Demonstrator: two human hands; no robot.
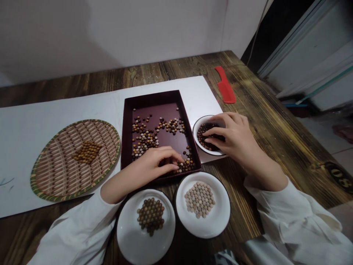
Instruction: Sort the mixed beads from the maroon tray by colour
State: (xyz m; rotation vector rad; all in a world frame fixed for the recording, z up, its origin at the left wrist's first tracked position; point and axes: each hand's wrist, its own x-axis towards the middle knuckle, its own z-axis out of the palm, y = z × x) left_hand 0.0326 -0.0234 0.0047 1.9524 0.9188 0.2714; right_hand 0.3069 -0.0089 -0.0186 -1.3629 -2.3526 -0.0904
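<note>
My left hand reaches over the near edge of a dark maroon tray. Its fingers are curled, with thumb and fingertips close together among mixed brown, yellow and pale beads; what they pinch, if anything, is hidden. Over a white bowl at the tray's right side is my right hand, fingers apart and tips down at the dark brown beads inside. More mixed beads are scattered in the tray's left and middle.
Nearest me are a white plate of olive-brown beads and a white plate of pale beads. A round woven tray with yellow-brown beads lies left on white board. A red comb rests on the wooden table.
</note>
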